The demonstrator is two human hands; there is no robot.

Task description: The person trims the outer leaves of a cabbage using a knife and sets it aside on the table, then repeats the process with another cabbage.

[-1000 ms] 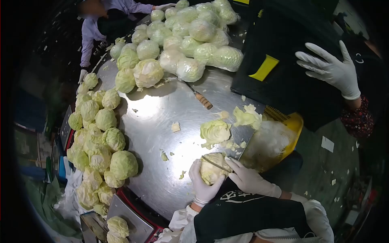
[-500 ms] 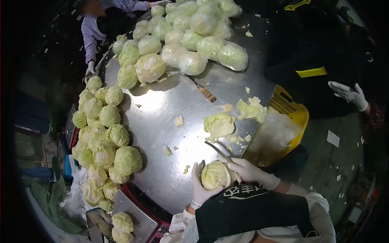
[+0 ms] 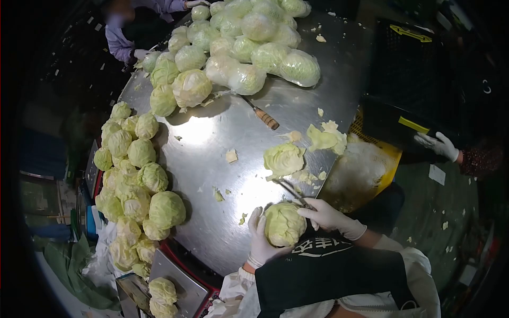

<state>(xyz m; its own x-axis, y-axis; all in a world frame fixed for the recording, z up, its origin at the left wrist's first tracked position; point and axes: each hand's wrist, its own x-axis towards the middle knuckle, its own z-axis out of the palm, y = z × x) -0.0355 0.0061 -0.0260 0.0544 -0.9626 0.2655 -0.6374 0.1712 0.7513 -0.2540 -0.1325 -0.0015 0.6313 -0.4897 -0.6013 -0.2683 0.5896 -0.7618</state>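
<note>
A pale green cabbage (image 3: 285, 224) rests in my gloved left hand (image 3: 262, 241), whose fingers curve round its left side and underside. My gloved right hand (image 3: 327, 216) grips a knife (image 3: 291, 190) at the cabbage's upper right; the dark blade points up and left over the table. Just beyond the blade lies a large cut cabbage leaf (image 3: 284, 159), with small scraps around it. Further off on the steel table lies a second knife with a wooden handle (image 3: 266, 118).
Loose cabbages (image 3: 141, 152) are heaped along the left edge, near a scale (image 3: 177, 281) holding two. Film-wrapped cabbages (image 3: 260, 26) fill the far end, beside a person in a purple sleeve (image 3: 117, 42). A yellow crate (image 3: 389, 172) stands right; another person's gloved hand (image 3: 439, 146) holds a dark crate.
The cabbage has turned in my left hand, and the knife has come up off its cut side. At right, a dark crate has come down over the yellow one. The purple-sleeved arm has drawn in.
</note>
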